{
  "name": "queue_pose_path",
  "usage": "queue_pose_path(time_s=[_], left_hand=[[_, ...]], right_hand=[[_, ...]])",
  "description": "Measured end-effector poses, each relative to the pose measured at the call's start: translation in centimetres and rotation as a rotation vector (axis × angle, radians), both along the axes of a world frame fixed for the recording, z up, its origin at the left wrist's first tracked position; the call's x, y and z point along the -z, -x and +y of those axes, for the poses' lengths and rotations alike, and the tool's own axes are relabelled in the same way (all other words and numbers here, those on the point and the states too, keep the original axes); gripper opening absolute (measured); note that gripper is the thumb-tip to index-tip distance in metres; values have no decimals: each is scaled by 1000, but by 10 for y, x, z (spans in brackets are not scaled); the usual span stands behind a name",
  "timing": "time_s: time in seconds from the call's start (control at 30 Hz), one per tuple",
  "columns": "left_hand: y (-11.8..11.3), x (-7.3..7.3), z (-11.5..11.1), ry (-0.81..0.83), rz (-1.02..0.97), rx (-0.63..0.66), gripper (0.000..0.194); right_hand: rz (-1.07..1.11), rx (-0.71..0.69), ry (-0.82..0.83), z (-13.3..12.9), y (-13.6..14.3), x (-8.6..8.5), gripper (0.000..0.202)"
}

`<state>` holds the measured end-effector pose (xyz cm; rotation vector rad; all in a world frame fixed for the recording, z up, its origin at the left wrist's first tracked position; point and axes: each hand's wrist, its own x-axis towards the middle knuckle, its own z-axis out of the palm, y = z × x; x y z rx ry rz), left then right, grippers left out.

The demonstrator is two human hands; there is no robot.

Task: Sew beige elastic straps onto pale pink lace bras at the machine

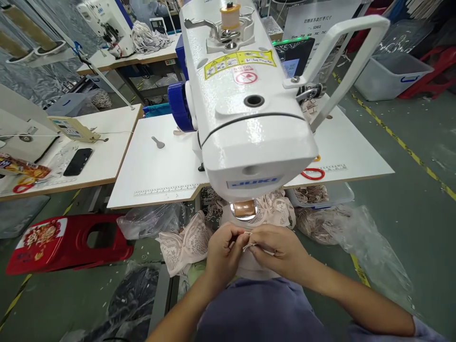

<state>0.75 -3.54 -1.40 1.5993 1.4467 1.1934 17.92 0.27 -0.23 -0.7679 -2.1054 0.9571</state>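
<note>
Below the head of a white JUKI sewing machine, my left hand and my right hand meet with their fingertips close together. Both pinch a narrow pale beige strap; the fingers cover most of it. A beige lace bra lies around them, one cup showing left of my left hand and more lace under the machine. Just beyond my fingers is the machine's metal arm end with a brown patch. Whether the strap joins the bra is hidden.
The white table carries a small grey tool and red-handled scissors. A plastic bin of beige pieces stands at right below the table. A red stool is at left, with plastic bags on the floor.
</note>
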Motion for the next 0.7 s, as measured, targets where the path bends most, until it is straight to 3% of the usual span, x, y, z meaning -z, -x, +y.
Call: queue_pose_path(time_s=[0.27, 0.37, 0.43, 0.53, 0.7], left_hand=[[2, 2, 3, -107, 113, 35, 17], [4, -5, 2, -157, 205, -1, 17], [5, -12, 0, -237, 270, 40, 15], [5, -21, -1, -341, 319, 139, 14], [7, -24, 4, -319, 333, 133, 11]], right_hand=[[-3, 29, 235, 11, -5, -2, 15], [-117, 98, 192, 23, -13, -8, 18], [-232, 133, 103, 30, -17, -14, 22], [-309, 45, 58, 35, -17, -19, 22], [-284, -60, 255, 37, -13, -23, 17]])
